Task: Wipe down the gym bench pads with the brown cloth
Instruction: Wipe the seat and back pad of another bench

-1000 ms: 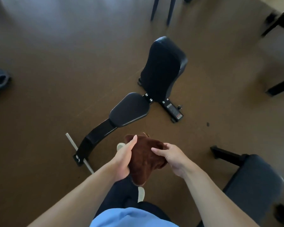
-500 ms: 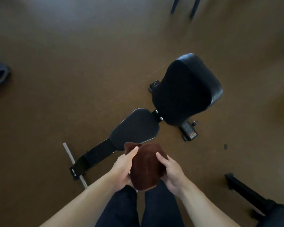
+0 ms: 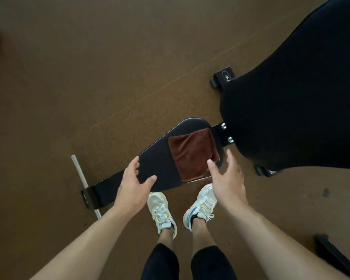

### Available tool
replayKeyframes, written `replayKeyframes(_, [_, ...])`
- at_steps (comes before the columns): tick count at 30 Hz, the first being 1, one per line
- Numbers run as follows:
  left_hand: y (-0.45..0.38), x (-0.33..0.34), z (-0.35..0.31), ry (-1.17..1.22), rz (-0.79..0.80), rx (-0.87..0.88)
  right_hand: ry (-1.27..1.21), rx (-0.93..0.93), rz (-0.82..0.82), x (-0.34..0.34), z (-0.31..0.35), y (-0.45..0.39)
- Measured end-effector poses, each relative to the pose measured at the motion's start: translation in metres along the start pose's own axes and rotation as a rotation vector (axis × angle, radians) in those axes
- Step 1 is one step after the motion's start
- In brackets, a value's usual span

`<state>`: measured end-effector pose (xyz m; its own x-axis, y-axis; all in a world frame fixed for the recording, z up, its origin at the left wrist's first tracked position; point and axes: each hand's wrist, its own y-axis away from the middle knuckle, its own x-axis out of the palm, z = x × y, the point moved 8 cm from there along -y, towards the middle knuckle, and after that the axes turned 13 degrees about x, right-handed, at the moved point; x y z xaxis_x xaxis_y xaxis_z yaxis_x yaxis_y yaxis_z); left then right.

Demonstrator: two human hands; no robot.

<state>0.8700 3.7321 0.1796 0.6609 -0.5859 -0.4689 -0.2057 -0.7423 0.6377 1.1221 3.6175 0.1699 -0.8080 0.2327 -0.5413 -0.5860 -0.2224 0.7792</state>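
Note:
The brown cloth [image 3: 193, 155] lies folded flat on the right end of the black seat pad [image 3: 160, 160] of the gym bench. The raised black back pad [image 3: 291, 110] fills the upper right. My left hand [image 3: 133, 184] hovers with spread fingers over the seat pad's near left edge and holds nothing. To the right of the cloth my right hand [image 3: 226, 178] is open too, its fingertips just short of the cloth's near right corner.
The bench's black frame [image 3: 101, 190] runs down left to a silver crossbar [image 3: 83, 182] on the brown floor. My two white shoes [image 3: 160, 211] stand right beside the seat. A dark equipment foot [image 3: 331, 253] sits at lower right, a bench foot [image 3: 223, 76] behind the back pad.
I have stepped up close to the bench. Both hands let go of the cloth, which now lies on the seat pad, and the hands have drawn apart.

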Motion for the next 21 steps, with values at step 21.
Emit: replayKeyframes(21, [-0.129, 0.067, 0.078, -0.341, 0.073, -0.155, 0.719, -0.746, -0.301, 0.137, 0.104, -0.133])
